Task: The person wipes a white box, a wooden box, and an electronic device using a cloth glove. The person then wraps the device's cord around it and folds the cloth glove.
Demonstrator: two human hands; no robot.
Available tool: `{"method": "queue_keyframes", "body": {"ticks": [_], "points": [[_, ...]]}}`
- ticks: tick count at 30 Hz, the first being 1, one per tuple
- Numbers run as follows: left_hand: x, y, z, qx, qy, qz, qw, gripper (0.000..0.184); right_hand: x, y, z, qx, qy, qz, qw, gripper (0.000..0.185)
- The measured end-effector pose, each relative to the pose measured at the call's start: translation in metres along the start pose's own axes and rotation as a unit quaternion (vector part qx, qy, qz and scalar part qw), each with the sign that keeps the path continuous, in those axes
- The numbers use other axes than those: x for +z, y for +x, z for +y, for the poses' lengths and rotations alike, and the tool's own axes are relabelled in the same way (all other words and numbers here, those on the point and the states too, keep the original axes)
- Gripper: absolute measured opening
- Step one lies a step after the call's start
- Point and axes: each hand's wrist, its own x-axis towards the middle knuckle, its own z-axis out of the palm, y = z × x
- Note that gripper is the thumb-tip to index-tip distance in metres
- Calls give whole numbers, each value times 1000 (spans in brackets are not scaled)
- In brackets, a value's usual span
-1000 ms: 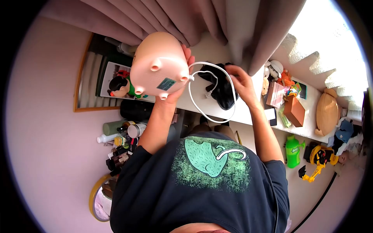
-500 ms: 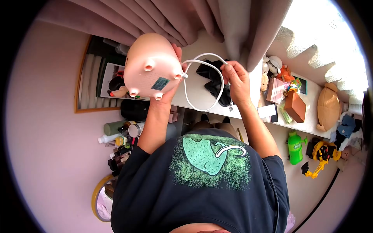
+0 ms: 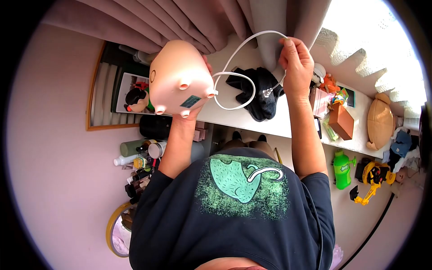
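A rounded pink object [image 3: 180, 74] with short stubby feet and a dark label on its underside is tilted in my left hand [image 3: 195, 112], whose fingers wrap behind it. From its side runs a white cable [image 3: 235, 108] that curls in a loop. My right hand [image 3: 297, 56] is closed on the cable further along, up near the curtain. The cable's plug [image 3: 267, 92] dangles below that hand, over a black cloth-like item [image 3: 257, 105] on the white table [image 3: 225, 117].
Pink curtains [image 3: 189, 20] hang at the back. At left stand a framed mirror [image 3: 101, 90], a capped figure [image 3: 137, 99] and bottles [image 3: 130, 148]. At right are a brown box [image 3: 341, 121], a tan plush [image 3: 379, 121], a green bottle [image 3: 342, 170] and a yellow toy excavator [image 3: 371, 182].
My right hand has moved up and right, drawing the cable outward with the plug hanging from it. The pink object has turned slightly in my left hand, showing a round mark on its side.
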Motion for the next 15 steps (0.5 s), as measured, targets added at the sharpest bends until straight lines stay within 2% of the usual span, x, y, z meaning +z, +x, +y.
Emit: {"method": "queue_keyframes", "body": {"ticks": [5, 7, 9, 11, 13, 15], "points": [[6, -1, -2, -36, -90, -7, 995, 51, -9, 11, 18, -19, -60, 23, 998, 16], [15, -1, -5, -47, -105, -24, 993, 50, -16, 6, 42, -29, -307, -67, 949, 15], [22, -3, -5, -19, -97, 15, 995, 51, -13, -10, 61, -101, -396, -167, 897, 17], [24, 0, -1, -24, -78, -2, 997, 51, -4, -31, 46, -26, -469, -315, 824, 19], [24, 2, 3, -28, -59, -17, 998, 51, -1, -49, 49, -17, -420, -427, 801, 23], [21, 6, 9, 28, -1, -26, 999, 55, 4, -62, 46, -16, -388, -515, 764, 27]]}}
